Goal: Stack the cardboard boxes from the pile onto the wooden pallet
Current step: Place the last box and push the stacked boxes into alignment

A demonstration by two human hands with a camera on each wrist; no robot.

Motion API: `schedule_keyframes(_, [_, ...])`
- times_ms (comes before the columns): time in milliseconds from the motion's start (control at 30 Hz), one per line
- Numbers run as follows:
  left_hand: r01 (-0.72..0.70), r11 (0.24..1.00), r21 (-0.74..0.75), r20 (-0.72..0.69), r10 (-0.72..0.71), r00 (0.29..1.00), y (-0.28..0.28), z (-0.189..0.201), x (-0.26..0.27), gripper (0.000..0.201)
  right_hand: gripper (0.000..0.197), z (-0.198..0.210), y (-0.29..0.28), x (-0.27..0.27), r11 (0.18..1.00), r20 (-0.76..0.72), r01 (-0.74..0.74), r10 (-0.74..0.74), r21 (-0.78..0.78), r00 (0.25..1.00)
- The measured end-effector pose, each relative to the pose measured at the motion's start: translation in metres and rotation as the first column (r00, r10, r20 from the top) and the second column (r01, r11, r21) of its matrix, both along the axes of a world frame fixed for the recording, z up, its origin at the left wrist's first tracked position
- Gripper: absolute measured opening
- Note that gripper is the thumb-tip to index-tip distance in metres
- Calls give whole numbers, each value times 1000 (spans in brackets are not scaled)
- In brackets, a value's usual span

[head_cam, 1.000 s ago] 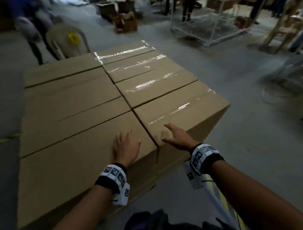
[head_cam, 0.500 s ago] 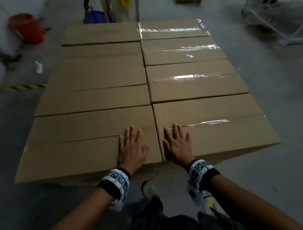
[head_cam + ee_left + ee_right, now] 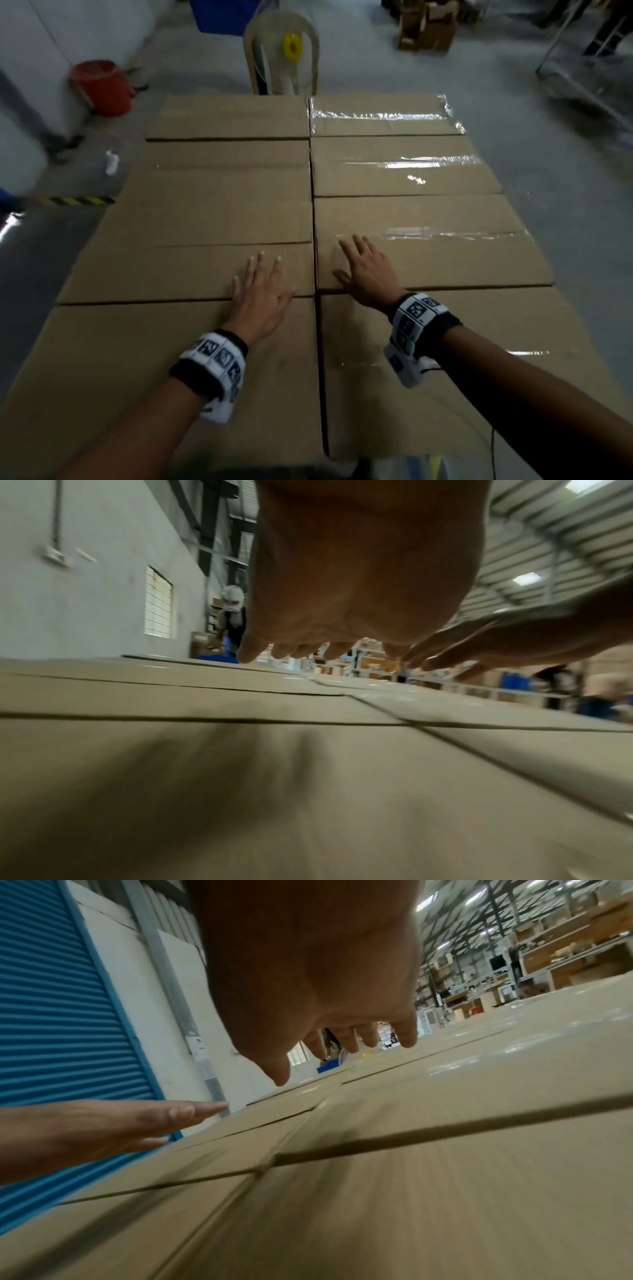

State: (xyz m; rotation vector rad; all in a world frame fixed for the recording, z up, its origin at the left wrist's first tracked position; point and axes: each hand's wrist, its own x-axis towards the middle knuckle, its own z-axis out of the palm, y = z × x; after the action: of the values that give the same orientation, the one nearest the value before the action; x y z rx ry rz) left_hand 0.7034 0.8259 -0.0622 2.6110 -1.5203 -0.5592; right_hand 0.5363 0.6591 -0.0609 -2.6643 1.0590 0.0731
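Note:
Several brown cardboard boxes (image 3: 222,205) lie flat in two columns and fill the head view; those in the right column (image 3: 411,164) carry clear shiny tape. My left hand (image 3: 262,291) is spread open, fingers straight, just above the second box of the left column. My right hand (image 3: 366,267) is open too, fingers extended over the second box of the right column. Both wrist views show the fingers (image 3: 342,631) (image 3: 342,1026) hovering slightly above the cardboard, holding nothing. The pallet is hidden under the boxes.
A red bucket (image 3: 101,87) stands at the far left by a white wall. A beige chair (image 3: 281,51) with a yellow tape roll (image 3: 292,47) stands behind the boxes. Brown cartons (image 3: 428,27) and a metal frame (image 3: 582,68) are far right. Grey floor surrounds the stack.
Both hands have slid forward from the nearest boxes to the second row, and the fingers have lifted off the cardboard. The head view has moved closer over the stack.

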Motion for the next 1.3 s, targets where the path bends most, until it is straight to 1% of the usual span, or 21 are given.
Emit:
schedule_keyframes(67, [-56,996,73,4,56,998,-32,-12,25,72,70,-13,-33,13,1000,-110,29,-29,5,993])
schedule_keyframes(133, [-86,984,155,25,83,996,-52,-28,37,71,73,-30,-50,18,995,-184,87,-76,49,980])
schedule_keyframes(167, [-98,980,174,31,94,995,-58,-36,38,70,74,-39,-53,19,993,-197,102,-87,65,977])
schedule_keyframes(233, [-118,979,167,35,114,993,-66,-46,32,66,74,-52,-51,23,992,-170,103,-89,73,981])
schedule_keyframes(300, [-128,980,154,46,123,991,-70,-49,25,65,72,-56,-48,29,993,-149,70,-55,98,987])
schedule_keyframes(433, [-126,973,193,19,125,992,-71,-39,24,64,72,-45,-49,35,992,-197,7,18,127,980])
schedule_keyframes(500, [-127,969,213,13,127,992,-81,-27,29,61,75,-32,-63,39,988,-247,-19,57,154,967])
schedule_keyframes(533, [-129,975,183,45,123,991,-90,-20,34,56,72,-24,-73,44,987,-260,-32,72,155,963])
schedule_keyframes(567, [-125,984,124,94,114,989,-103,-13,42,49,67,-15,-87,52,989,-243,-41,74,139,967])
schedule_keyframes(600, [-113,992,52,138,105,985,-120,-7,53,44,61,-6,-102,62,992,-194,-41,64,118,979])
schedule_keyframes(633, [-99,995,-11,157,99,983,-139,-3,65,43,57,2,-119,73,995,-135,-39,52,96,989])
schedule_keyframes(667, [-86,995,-42,161,91,983,-158,-1,78,46,56,8,-137,84,997,-93,-45,50,56,994])
schedule_keyframes(700, [-81,996,-41,156,86,984,-178,-2,93,52,59,11,-156,95,998,-88,-56,57,12,995])
schedule_keyframes(733, [-83,996,-14,141,84,986,-197,-7,106,58,64,9,-175,104,998,-119,-54,52,-12,992])
schedule_keyframes(767, [-93,995,21,118,90,989,-212,-14,116,61,69,4,-192,111,999,-170,-31,30,-4,985])
schedule_keyframes(833, [-126,990,70,73,121,990,-230,-33,125,61,74,-18,-211,118,998,-272,46,-30,53,962])
schedule_keyframes(867, [-140,988,63,67,136,988,-235,-42,125,61,75,-30,-212,117,994,-296,77,-51,76,954])
schedule_keyframes(933, [-156,988,12,75,155,985,-239,-56,121,59,73,-50,-206,115,992,-271,91,-65,83,960])
schedule_keyframes(1000, [-160,987,-5,91,160,983,-241,-61,119,59,73,-54,-200,115,993,-237,89,-70,73,969])
schedule_keyframes(1133, [-147,988,48,45,145,988,-239,-53,121,60,73,-42,-201,115,989,-260,90,-56,121,964])
schedule_keyframes(1300, [-93,991,92,-27,96,995,-228,-33,127,60,79,-18,-188,111,984,-310,32,24,173,951])
